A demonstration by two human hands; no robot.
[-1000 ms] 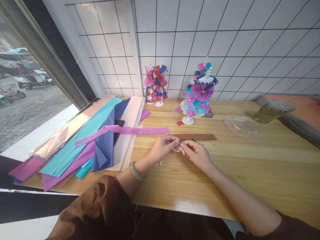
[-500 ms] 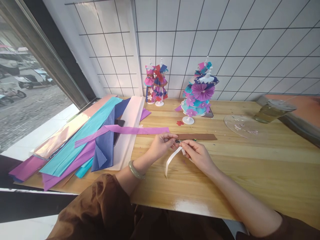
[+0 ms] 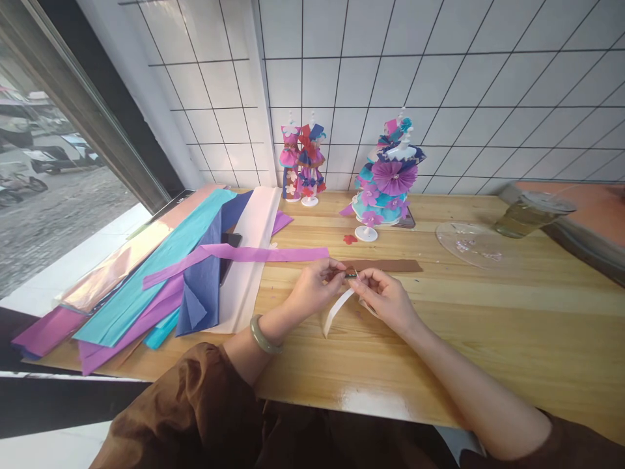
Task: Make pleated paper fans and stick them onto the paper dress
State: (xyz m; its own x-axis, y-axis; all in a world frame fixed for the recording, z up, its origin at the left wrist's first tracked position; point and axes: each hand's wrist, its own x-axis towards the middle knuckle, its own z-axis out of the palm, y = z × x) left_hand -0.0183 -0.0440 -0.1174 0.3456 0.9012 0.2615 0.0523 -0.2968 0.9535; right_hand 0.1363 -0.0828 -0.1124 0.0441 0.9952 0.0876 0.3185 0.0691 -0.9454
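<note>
Above the middle of the table my left hand (image 3: 317, 286) is closed, its fingertips pinching a small dark item too small to name. Close on its right, my right hand (image 3: 385, 296) is also closed, with thumb and finger together at the same spot. A white strip (image 3: 336, 312) hangs down below the fingertips, between the two hands; a loop of it shows under my right hand. Just behind the hands a brown paper strip (image 3: 395, 265) lies flat. A long purple strip (image 3: 273, 255) runs leftward over the paper pile.
Coloured paper sheets (image 3: 161, 267) lie at the left, with a dark phone (image 3: 231, 251) partly under them. Small paper-dressed stands (image 3: 311, 169) and a larger one (image 3: 390, 182) are at the back. At the right are a clear plate (image 3: 469, 246) and a cup (image 3: 532, 212).
The fingertips of both hands have drawn closer together around the small dark item. The white strip has shifted slightly, with its loop now showing under my right hand.
</note>
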